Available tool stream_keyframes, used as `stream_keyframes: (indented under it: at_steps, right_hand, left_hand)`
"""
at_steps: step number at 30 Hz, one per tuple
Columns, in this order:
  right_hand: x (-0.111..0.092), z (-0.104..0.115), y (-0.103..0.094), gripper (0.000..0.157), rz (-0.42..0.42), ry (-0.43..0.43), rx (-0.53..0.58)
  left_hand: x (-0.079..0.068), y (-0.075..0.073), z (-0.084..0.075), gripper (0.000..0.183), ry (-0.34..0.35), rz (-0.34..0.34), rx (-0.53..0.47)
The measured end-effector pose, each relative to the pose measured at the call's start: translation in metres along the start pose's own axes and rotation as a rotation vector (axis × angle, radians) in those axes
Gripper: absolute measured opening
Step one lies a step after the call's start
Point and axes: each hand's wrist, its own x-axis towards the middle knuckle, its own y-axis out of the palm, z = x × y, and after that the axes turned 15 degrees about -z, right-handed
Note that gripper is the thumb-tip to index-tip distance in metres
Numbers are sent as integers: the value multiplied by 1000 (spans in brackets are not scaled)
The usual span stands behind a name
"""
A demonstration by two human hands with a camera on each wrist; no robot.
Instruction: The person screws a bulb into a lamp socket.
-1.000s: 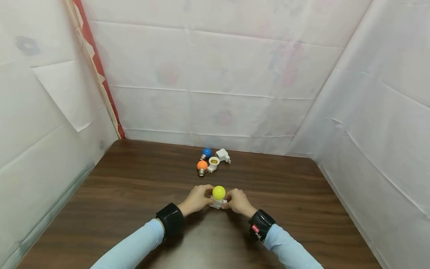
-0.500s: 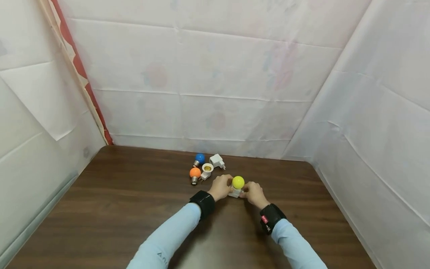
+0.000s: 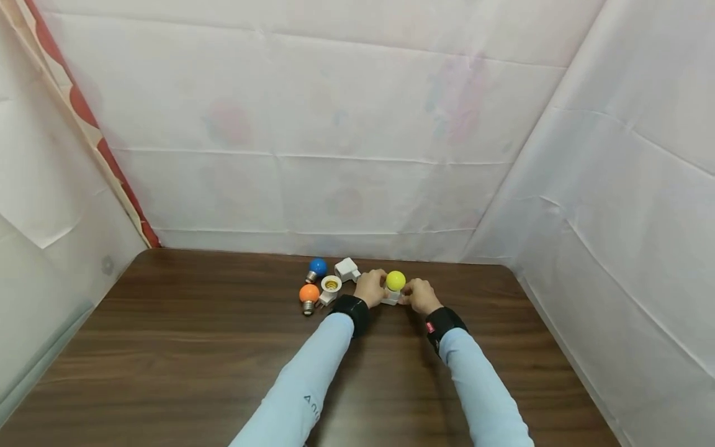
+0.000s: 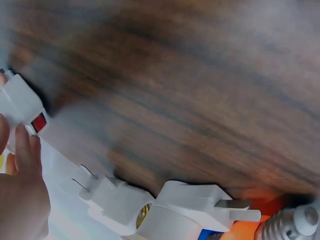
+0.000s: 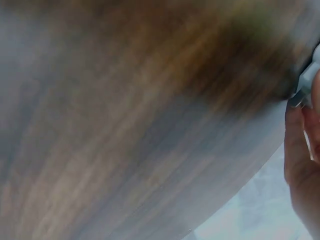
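In the head view, a yellow light bulb (image 3: 396,280) stands upright in a white plug-in lamp socket (image 3: 392,298) near the back of the table. My left hand (image 3: 370,288) grips the socket from the left. From the right, my right hand (image 3: 422,296) pinches its plug end. The left wrist view shows a red switch (image 4: 38,122) on the held socket's side, with the fingers of my left hand (image 4: 25,190) against the body. At the right wrist view's edge, fingers of my right hand (image 5: 302,160) touch the socket's prongs (image 5: 298,98); most of the socket is cut off.
Left of my hands lie a blue bulb (image 3: 318,267), an orange bulb (image 3: 309,293), an upward-facing white socket (image 3: 331,284) and another white socket (image 3: 347,269) on its side. The brown wooden table (image 3: 223,354) meets white sheeting (image 3: 357,186) at the back.
Both hands have carried the yellow bulb and its socket away from the person and to the right, beside the loose group. The head view has shifted too. Both hands keep their hold.
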Motion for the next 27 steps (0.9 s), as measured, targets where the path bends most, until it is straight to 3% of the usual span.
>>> stream_keyframes:
  at_steps: [7, 17, 27]
  right_hand:
    - [13, -1, -7, 22, 34, 81, 2]
    - [6, -3, -6, 24, 81, 138, 49]
    - [14, 4, 1, 29, 87, 112, 84]
  left_hand:
    - [11, 0, -4, 39, 15, 37, 33]
    - [6, 10, 2, 30, 27, 72, 29]
    - [6, 2, 9, 44, -21, 84, 33]
